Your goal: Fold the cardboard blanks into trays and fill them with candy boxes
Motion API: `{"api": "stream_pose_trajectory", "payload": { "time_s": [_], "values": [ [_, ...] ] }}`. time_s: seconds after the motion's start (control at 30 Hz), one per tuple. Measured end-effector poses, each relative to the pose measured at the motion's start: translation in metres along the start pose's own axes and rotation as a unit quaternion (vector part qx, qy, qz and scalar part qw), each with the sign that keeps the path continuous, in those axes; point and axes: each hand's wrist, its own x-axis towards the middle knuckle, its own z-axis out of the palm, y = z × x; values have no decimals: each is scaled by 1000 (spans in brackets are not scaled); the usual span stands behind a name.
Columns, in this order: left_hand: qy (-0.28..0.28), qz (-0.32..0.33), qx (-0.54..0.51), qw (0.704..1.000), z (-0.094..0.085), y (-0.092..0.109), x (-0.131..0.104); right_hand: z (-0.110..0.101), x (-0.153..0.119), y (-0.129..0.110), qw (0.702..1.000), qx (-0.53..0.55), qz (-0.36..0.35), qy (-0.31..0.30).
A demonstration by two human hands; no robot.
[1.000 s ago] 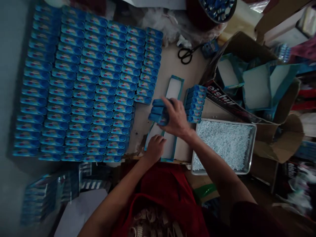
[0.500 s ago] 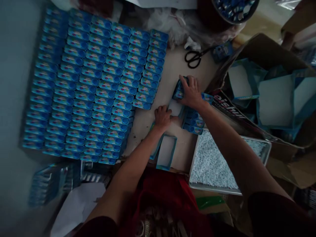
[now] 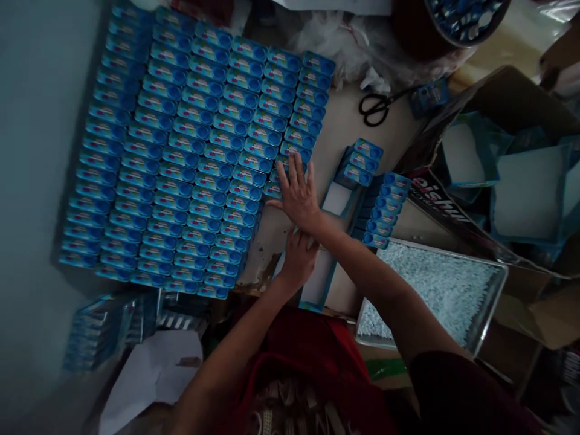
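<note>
My right hand (image 3: 296, 190) is open, its fingers spread over the lower right edge of a large block of blue printed small boxes (image 3: 194, 145) standing in tight rows. Just below its wrist my left hand (image 3: 299, 263) is curled, with a sliver of green-blue at its fingertips; what it grips is hidden. Beside the left hand lies an open blue tray (image 3: 317, 281) with a white inside. Further up, another tray (image 3: 338, 199) has three small blue boxes (image 3: 362, 162) at its far end. A row of several more boxes (image 3: 385, 208) stands to the right.
Black-handled scissors (image 3: 374, 110) lie at the back, near a plastic bag (image 3: 326, 48) and a round tub (image 3: 419, 30) of small blue pieces. On the right are a metal pan (image 3: 501, 284) of pale blue-white bits and a carton (image 3: 441, 202) of open blue trays.
My right hand has left the small boxes at the tray's far end and moved left to the big block, opening out. My left hand has drawn back toward me. The view has shifted slightly.
</note>
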Motion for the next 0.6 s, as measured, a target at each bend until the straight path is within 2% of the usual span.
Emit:
{"api": "stream_pose_trajectory", "payload": {
  "time_s": [0.07, 0.17, 0.3, 0.4, 0.5, 0.6],
  "values": [
    [1, 7, -20, 1000, -2, -2, -22, -2, -8, -7, 1000, -9, 5, -16],
    [-14, 8, -56, 998, 2, -3, -42, -13, -14, -17, 998, -17, 23, -60],
    [-26, 29, -61, 997, 8, -7, -52, -17, 5, -20, 995, -45, 66, -67],
    [-28, 40, -50, 998, 7, -11, -56, -21, 13, -14, 995, -35, 64, -67],
    [-30, 30, -57, 997, 2, -12, -64, -35, -15, -4, 997, 0, 42, -57],
    [-13, -5, -134, 991, 2, -5, -72, -52, -73, 14, 1000, -7, 16, -3]
  ]
}}
